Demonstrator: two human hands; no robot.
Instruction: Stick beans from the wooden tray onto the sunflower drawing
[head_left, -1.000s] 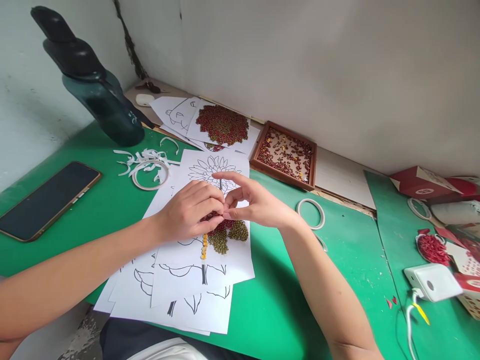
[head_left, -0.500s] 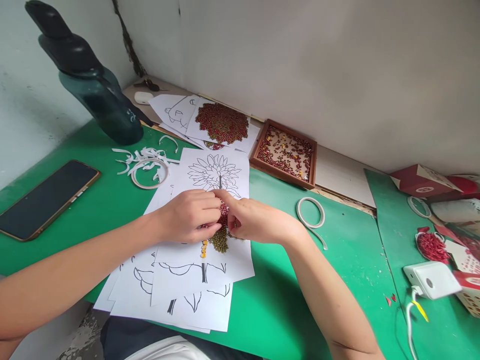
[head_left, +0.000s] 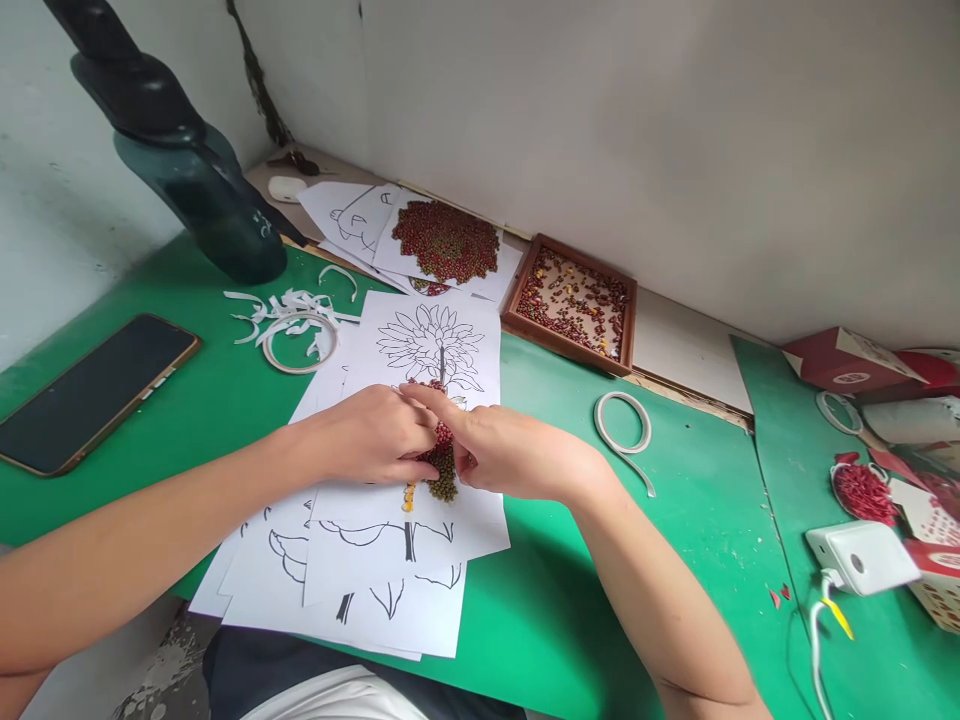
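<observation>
A white sheet with a flower line drawing (head_left: 429, 340) lies before me, partly covered with red beans (head_left: 444, 434) and green beans (head_left: 444, 480). A short column of yellow corn kernels (head_left: 409, 497) sits beside the green beans. My left hand (head_left: 382, 435) rests on the sheet, fingers bent over the red beans and the thumb apart from them. From the other side my right hand (head_left: 502, 445) reaches in, its index finger stretched across the tips of the left fingers. Its other fingers are folded. Nothing shows held in either hand, though their undersides are hidden.
Behind the sheet stands a wooden tray (head_left: 517, 322) of mixed beans, with a bean-covered picture (head_left: 448, 240) on its left. A tape roll (head_left: 624, 424) lies to the right. Leftward are paper scraps (head_left: 300, 304), a phone (head_left: 94, 390) and a dark bottle (head_left: 191, 190). A white charger (head_left: 862, 555) sits far right.
My right index finger has stretched further left over my left hand. My left hand has shifted slightly, its thumb now nearer the green beans. More red beans show above the hands.
</observation>
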